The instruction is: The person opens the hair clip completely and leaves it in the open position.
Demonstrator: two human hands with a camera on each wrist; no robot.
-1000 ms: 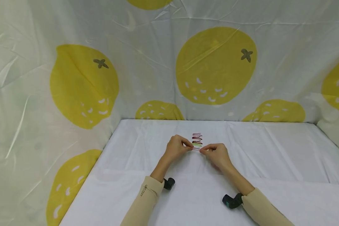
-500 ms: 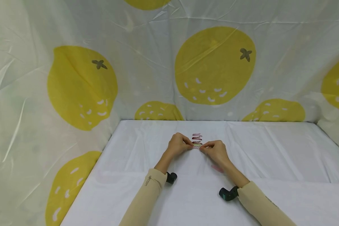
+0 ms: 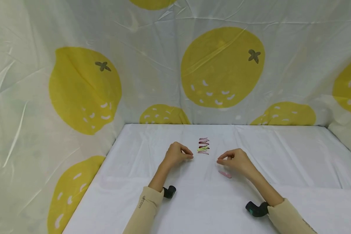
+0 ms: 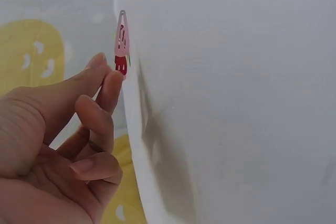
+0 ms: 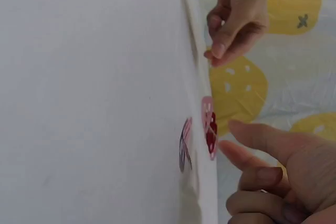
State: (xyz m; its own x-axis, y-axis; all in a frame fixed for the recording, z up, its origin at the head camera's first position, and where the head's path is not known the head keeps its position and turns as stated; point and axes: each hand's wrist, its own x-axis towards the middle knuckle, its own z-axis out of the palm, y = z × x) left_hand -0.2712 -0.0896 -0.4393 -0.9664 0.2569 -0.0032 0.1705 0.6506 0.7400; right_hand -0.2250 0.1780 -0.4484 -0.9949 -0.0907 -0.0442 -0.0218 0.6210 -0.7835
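Several snap hair clips lie in a short column on the white-covered table: a pink one point(image 3: 203, 139) farthest off, a red one point(image 3: 204, 142), a dark red one point(image 3: 206, 147), a tilted yellow-green one point(image 3: 201, 149) overlapping its neighbour, and a pale pink one point(image 3: 203, 152) nearest. Just left of the column's near end is my left hand point(image 3: 176, 154), its thumb and index finger close together with nothing held. My right hand point(image 3: 236, 161) hovers to the right, thumb and fingers slightly parted and holding nothing. A loose pink hair clip point(image 3: 225, 174) lies below it.
White cloth covers the tabletop point(image 3: 280, 156). A lemon-print curtain point(image 3: 152, 71) hangs behind and at the sides. Black wrist cameras point(image 3: 169, 191) stick out from both sleeves.
Both hands, earlier pinching the ends of the nearest pale pink clip, have let go and drawn apart. The yellow-green clip now lies tilted. The loose pink clip has come into full view.
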